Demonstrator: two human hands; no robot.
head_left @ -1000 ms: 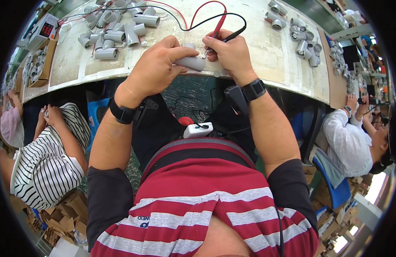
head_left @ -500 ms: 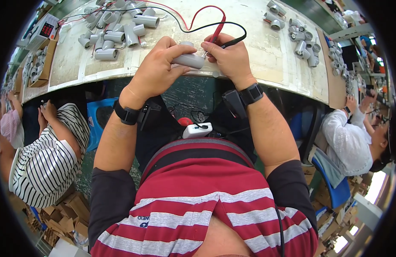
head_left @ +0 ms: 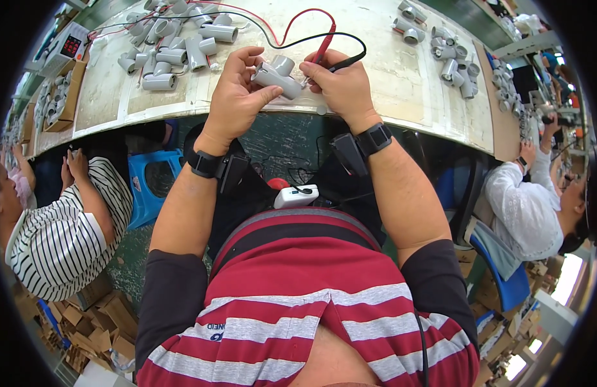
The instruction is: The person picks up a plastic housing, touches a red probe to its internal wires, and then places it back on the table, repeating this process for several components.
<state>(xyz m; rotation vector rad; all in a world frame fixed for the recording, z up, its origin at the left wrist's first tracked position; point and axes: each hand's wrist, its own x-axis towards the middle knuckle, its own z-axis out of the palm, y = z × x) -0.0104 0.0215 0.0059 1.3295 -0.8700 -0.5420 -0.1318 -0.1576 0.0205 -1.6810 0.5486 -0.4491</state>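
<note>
Over the near edge of the table, my left hand (head_left: 237, 97) is closed on a grey T-shaped plastic fitting (head_left: 280, 79), thumb along its near side, with the short branch pointing away from me. Close to its right end, my right hand (head_left: 343, 82) pinches a red test probe (head_left: 325, 46) and a black test probe (head_left: 347, 62) together. Thin pale wire ends (head_left: 305, 82) show between the fitting and my right fingertips; whether the probe tips touch them I cannot tell. Red and black leads loop from the probes toward the far left.
Several grey fittings (head_left: 198, 51) lie piled at the table's (head_left: 376, 84) far left, and another group (head_left: 448, 55) at the right. A meter with a red display (head_left: 70, 45) stands at the left beside a cardboard box (head_left: 71, 103). Co-workers sit on both sides.
My left hand has turned the fitting, so its branch now stands up toward the far side and its left opening shows. Both hands have shifted slightly; the right still holds the probes.
</note>
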